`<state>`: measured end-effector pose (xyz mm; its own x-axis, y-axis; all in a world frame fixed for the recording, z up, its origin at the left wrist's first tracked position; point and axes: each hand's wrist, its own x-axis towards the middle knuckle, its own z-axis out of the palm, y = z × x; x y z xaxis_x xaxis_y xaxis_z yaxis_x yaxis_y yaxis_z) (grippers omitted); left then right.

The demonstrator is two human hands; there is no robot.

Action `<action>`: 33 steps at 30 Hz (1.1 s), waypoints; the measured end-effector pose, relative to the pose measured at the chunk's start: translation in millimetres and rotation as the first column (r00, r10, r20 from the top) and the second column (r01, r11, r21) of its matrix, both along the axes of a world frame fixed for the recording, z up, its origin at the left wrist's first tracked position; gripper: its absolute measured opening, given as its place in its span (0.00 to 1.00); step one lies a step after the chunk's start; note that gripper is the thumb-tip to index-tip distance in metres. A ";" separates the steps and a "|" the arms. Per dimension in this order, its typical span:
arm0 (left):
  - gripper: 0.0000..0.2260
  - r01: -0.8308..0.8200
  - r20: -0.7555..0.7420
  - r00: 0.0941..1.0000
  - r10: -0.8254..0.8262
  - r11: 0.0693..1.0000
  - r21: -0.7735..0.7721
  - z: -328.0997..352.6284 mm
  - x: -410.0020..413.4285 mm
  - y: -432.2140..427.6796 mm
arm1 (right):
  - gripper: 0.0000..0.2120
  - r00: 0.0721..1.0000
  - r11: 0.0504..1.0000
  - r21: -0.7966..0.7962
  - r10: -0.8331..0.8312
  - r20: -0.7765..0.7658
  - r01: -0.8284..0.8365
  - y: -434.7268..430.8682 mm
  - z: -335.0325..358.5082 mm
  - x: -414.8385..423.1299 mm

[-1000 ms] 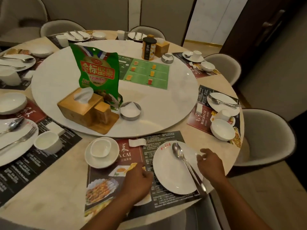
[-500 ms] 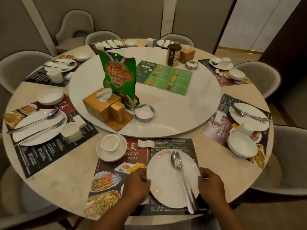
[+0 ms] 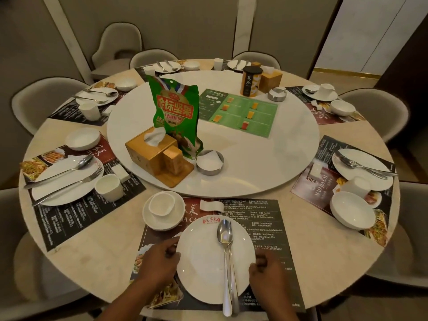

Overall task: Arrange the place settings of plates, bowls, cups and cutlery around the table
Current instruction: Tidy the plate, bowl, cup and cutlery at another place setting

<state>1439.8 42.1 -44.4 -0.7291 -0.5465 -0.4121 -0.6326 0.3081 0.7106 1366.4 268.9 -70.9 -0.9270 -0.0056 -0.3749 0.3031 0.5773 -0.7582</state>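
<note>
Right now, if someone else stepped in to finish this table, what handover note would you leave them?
Left hand: grips the left rim of the white round plate. Right hand: fingers curled on its right rim.
Where: plate on the dark printed placemat at the near seat; steel spoon lies lengthwise on it, a second handle alongside. Small white cup sits inside the white bowl at the mat's far-left corner.
Done: the left-side setting and right-side setting look laid.
Left: square this plate, probably separate cup and bowl, then check the far settings.
</note>
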 end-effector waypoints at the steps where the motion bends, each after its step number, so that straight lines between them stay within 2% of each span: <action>1: 0.18 0.001 -0.004 1.000 -0.001 1.000 0.005 -0.5 0.0 -0.2 | 0.14 1.000 1.000 -0.002 0.000 -0.008 0.000 0.4 -0.5 0.7; 6: 0.18 -0.007 -0.010 1.000 0.007 1.000 0.007 -1.0 -1.3 -0.9 | 0.12 0.999 0.999 0.041 0.035 -0.011 -0.034 3.5 2.3 -1.6; 8: 0.19 -0.010 -0.009 1.000 0.010 1.000 0.005 -1.6 -1.4 -1.2 | 0.08 0.995 0.990 0.115 0.092 -0.038 -0.087 4.0 10.0 -7.5; 11: 0.18 -0.025 -0.002 1.000 0.025 1.000 0.013 -3.6 -2.6 -2.5 | 0.05 0.970 0.967 0.222 0.167 -0.174 -0.127 -0.8 24.4 -31.8; 14: 0.18 -0.017 0.018 1.000 0.017 1.000 0.009 -6.1 -4.1 -3.7 | 0.08 0.920 0.943 0.217 0.302 -0.250 -0.251 -21.5 31.0 -72.7; 18: 0.18 0.000 0.034 0.999 0.001 1.000 -0.017 -8.1 -3.0 -2.0 | 0.12 0.824 0.824 0.339 0.533 -0.193 -0.454 -60.4 24.4 -123.7; 22: 0.17 -0.054 0.055 0.997 0.055 0.998 -0.025 -7.6 1.7 -0.1 | 0.14 0.743 0.706 0.438 0.658 -0.118 -0.556 -86.6 18.2 -141.9; 27: 0.13 -0.036 0.025 0.999 0.036 0.999 -0.016 -7.4 5.7 -0.3 | 0.19 0.594 0.486 0.646 0.802 -0.062 -0.589 -99.2 10.8 -147.7; 33: 0.13 -0.059 0.022 0.998 0.059 0.998 -0.013 -9.7 5.5 2.3 | 0.19 0.478 0.384 0.717 0.875 -0.081 -0.582 -107.3 19.1 -150.6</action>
<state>1445.3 44.4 -54.1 -0.6860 -0.5935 -0.4208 -0.6658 0.2788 0.6921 1215.8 161.7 -51.8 -0.6860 -0.7026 -0.1890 -0.6902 0.7107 -0.1362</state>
